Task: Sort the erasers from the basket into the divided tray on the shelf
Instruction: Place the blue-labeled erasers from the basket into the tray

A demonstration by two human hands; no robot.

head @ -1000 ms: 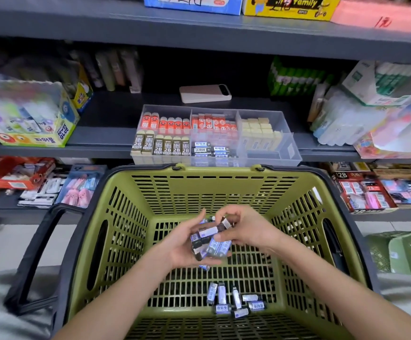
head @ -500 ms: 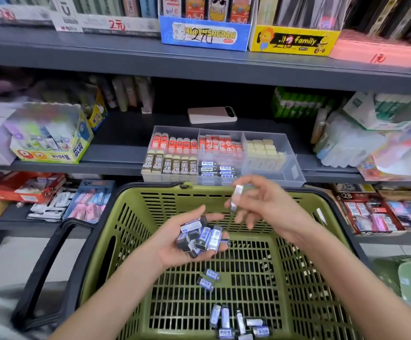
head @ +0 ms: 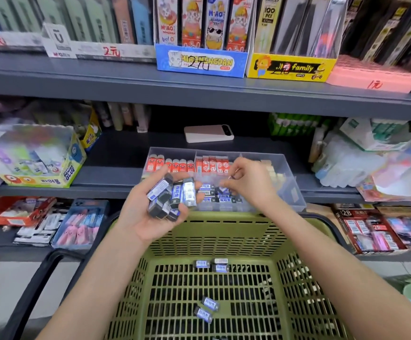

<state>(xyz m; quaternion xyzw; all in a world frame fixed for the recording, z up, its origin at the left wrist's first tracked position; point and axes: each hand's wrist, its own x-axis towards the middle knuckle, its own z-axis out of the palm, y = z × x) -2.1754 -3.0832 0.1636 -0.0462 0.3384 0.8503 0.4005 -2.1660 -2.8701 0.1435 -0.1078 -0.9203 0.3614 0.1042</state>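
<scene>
Sorting in progress

Somebody is standing at a grey shelf (head: 111, 179), with a green basket (head: 224, 236) sitting just in front of it and below its edge. The left hand (head: 155, 217) is hovering palm up above the basket's far rim. Its fingers are curling round a bunch of black erasers (head: 175, 195) in blue-and-white sleeves, which are lying heaped across the palm.

The right hand (head: 246, 182) is reaching over the clear divided tray (head: 296, 192) that is standing on the shelf just beyond the basket. Its thumb and fingertips are meeting over the front middle compartment, where matching sleeved erasers (head: 212, 196) are lying in rows. The tips are blurring there, so I cannot tell whether they are pinching an eraser or nothing.

Orange-red erasers (head: 172, 164) are filling the back left compartment. Red-and-white erasers (head: 212, 164) are filling the back middle one, and pale yellow erasers (head: 270, 168) are sitting in the right one. The left hand is hiding the front left compartment.

Down on the basket floor, loose erasers (head: 212, 265) are lying scattered, three near the far wall and two closer in. A flat pink device (head: 208, 133) is lying behind the tray, and a glue box (head: 40, 155) is standing well off to the left.
</scene>
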